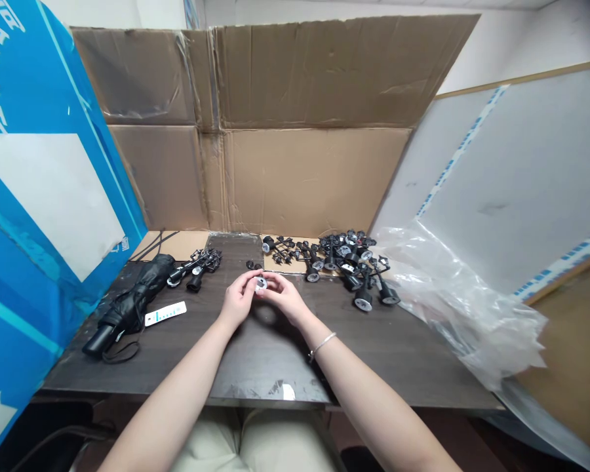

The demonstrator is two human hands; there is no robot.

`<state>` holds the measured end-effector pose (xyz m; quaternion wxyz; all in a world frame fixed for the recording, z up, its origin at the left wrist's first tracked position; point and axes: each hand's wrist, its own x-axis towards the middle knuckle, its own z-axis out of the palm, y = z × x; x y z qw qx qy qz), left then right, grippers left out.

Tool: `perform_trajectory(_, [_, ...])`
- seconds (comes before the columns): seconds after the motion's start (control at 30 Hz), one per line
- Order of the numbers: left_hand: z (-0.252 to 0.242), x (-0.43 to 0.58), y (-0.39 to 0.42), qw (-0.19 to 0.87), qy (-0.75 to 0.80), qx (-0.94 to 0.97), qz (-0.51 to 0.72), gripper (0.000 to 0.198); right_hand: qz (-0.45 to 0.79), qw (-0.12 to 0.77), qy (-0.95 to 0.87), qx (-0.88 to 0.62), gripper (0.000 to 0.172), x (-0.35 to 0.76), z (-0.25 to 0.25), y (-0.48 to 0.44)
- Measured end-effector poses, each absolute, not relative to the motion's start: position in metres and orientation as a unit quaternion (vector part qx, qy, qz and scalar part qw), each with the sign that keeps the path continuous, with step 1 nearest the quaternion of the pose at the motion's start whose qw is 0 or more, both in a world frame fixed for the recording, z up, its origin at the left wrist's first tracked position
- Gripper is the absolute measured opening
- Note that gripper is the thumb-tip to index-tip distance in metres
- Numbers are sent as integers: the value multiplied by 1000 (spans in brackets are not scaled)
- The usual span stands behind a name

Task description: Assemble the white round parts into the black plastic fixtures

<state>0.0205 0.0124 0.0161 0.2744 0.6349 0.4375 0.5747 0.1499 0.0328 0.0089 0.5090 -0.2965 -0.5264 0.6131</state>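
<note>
My left hand [236, 298] and my right hand [284, 297] meet at the middle of a dark wooden table [270, 367]. Their fingertips pinch a small round white-and-silver disc [261, 283], partly hidden by my fingers. Just beyond them lies a small black part [252, 265]. To the right sits a tangled heap of black spotlight fittings with round white faces [349, 265]. A smaller cluster of similar fittings [194, 270] lies to the left, and neither hand touches either group.
A folded black umbrella [130, 301] and a white plastic remote-like strip [165, 313] lie at the table's left. Crumpled clear plastic sheeting [457, 301] spreads over the right side. Cardboard panels [305, 131] stand behind the table, with a blue printed board [44, 196] at the left.
</note>
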Motion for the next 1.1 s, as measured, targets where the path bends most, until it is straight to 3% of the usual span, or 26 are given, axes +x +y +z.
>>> perform_trajectory(0.17, [19, 15, 14, 242, 407, 694, 542, 26, 611, 499, -537, -298, 47, 152, 9, 33])
perform_trajectory(0.43, [23, 8, 13, 245, 403, 730, 494, 29, 653, 464, -525, -287, 37, 151, 11, 30])
perform_trajectory(0.63, [28, 9, 12, 245, 382, 739, 498, 29, 707, 446, -490, -247, 42, 151, 7, 30])
perform_trajectory(1.1, [26, 11, 8, 255, 380, 758, 465, 30, 594, 491, -565, -293, 31, 146, 11, 26])
